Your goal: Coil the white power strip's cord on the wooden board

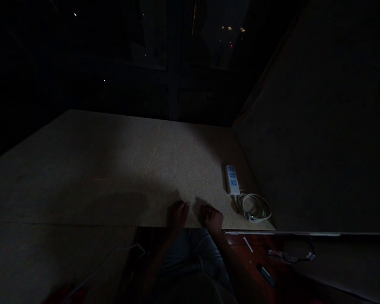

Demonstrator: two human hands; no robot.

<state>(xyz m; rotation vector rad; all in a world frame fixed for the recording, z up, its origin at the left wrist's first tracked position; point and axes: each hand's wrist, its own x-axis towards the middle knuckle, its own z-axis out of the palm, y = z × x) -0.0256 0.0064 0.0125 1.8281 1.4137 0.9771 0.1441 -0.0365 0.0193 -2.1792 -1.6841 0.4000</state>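
Note:
Both of my hands rest at the near edge of a pale tabletop [177,156] in dim light. My left hand [179,212] is curled closed, its thumb side turned toward the middle; I see nothing in it. A short gap to the right, my right hand [213,217] forms a fist with its knuckles up, and no object shows there either. Nearest to the right hand lies a white power strip [232,180] with blue socket faces. Its coiled white cable [256,207] sits just below it, apart from the hand.
A dark panel [319,139] rises along the table's right side. Dark windows [209,55] stand behind. A second surface [50,257] at lower left carries a thin white cable [114,249]. On the reddish floor [240,253] lie a dark, pen-like object [266,274] and a white strip [248,244].

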